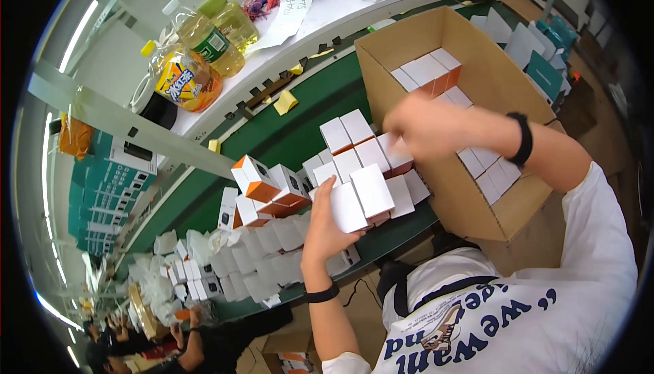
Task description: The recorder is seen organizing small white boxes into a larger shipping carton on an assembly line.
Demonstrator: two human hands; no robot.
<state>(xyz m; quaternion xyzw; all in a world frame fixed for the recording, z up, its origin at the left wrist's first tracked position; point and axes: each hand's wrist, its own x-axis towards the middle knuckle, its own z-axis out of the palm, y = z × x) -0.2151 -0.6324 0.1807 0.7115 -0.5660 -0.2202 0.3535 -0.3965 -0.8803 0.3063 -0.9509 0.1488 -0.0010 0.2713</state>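
On a green surface (410, 222), the left hand (323, 227) clasps near white boxes (371, 191), best kept square, the grip of the blurred right hand (428, 127) unclear.

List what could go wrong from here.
The stacked boxes sit unevenly near the edge of the counter; some could slide off if the left hand nudges them.

The right hand, blurred, is close to the wall of the carton and might bump it.
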